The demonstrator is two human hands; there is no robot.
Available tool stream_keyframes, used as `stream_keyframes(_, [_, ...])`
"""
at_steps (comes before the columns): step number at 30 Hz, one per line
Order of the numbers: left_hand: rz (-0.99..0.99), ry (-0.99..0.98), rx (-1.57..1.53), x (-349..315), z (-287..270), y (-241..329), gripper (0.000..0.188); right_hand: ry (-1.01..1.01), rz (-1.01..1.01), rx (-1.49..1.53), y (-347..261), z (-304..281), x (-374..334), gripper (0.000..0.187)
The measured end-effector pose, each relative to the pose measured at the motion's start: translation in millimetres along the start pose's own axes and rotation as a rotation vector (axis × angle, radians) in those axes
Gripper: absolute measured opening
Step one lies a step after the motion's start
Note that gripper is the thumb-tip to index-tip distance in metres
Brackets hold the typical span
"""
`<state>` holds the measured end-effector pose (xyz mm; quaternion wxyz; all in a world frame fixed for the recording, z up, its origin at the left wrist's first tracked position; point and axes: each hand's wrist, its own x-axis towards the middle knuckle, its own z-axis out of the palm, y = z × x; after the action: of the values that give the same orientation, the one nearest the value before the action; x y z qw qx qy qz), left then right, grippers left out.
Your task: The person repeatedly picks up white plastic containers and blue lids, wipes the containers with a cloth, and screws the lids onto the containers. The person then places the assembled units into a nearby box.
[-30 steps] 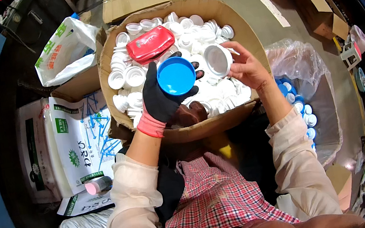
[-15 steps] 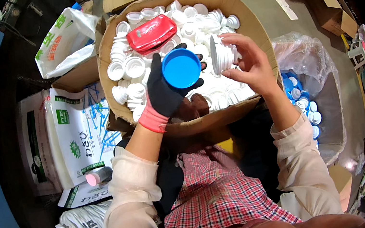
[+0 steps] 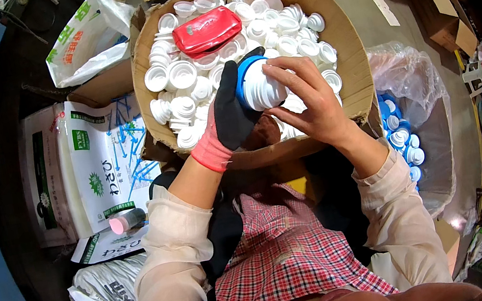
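My left hand (image 3: 232, 110), in a black glove with a pink cuff, is closed round a blue cap (image 3: 245, 73). Its rim shows past the white ridged plastic insert (image 3: 263, 86) that sits against its open side. With bare fingers my right hand (image 3: 312, 96) grips that insert, thumb below and fingertips above. Whether the insert is fully seated in the cap cannot be seen. Both hands are over a large cardboard box (image 3: 356, 59) filled with white inserts (image 3: 182, 74). On that heap lies a red pouch (image 3: 207, 31).
At the right stands a plastic-lined box (image 3: 440, 147) with blue-and-white caps (image 3: 404, 141). Printed white sacks (image 3: 91, 157) bearing blue sticks are at the left, near a pink-lidded bottle (image 3: 128, 221). A white plastic bag (image 3: 90, 42) stands at the far left.
My right hand has brought the white insert leftward onto the blue cap. My left hand has turned the cap, whose open side faced up, toward the right.
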<state>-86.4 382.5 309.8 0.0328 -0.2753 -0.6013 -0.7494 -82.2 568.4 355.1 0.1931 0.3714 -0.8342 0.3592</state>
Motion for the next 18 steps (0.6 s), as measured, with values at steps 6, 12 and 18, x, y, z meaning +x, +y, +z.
stream_keyframes(6, [0.142, 0.025, 0.404, -1.8, -4.2, 4.0, 0.041, 0.002, 0.001, -0.034, -1.8, 4.9, 0.7, 0.070])
stream_keyframes(12, [0.093, 0.007, 0.205, -2.4, -5.0, 3.4, 0.042, -0.003, -0.018, -0.043, -3.2, 6.4, 1.8, 0.068])
stream_keyframes(18, [-0.499, 0.055, -0.296, -3.4, -9.4, 15.9, 0.058, -0.043, -0.001, -0.036, 0.2, 7.5, -0.6, 0.072])
